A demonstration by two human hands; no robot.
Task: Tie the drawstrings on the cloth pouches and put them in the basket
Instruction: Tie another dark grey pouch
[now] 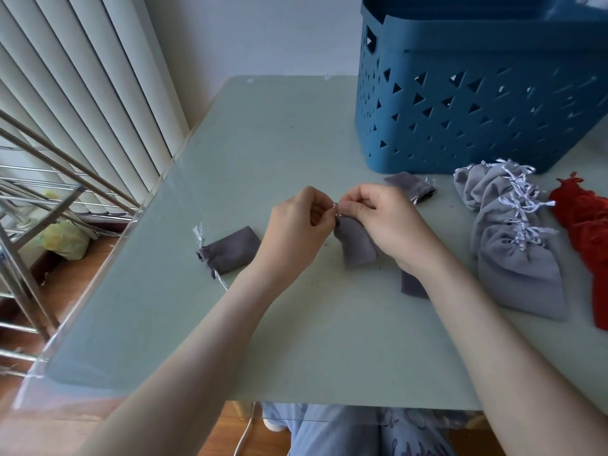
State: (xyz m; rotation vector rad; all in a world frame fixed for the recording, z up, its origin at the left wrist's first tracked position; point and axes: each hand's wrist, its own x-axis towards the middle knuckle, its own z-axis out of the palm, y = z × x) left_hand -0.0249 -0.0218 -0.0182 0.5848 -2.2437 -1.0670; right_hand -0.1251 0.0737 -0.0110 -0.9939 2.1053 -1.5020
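the drawstring [336, 208] of a dark grey pouch [357, 246] is pinched in the narrow grip of the left hand [296, 222] and the right hand [385, 222], the pouch itself just below the grip. a second dark pouch [228, 250] is noted on the tabletop [279, 143] left of the grip; the blue basket [460, 110] is recorded beyond it, to the right.

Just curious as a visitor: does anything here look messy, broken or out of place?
Nothing looks spilled or damaged. The left hand and right hand pinch the drawstring of one dark grey pouch; a second pouch lies partly under the right wrist. Light grey pouches and red pouches lie heaped near the basket.
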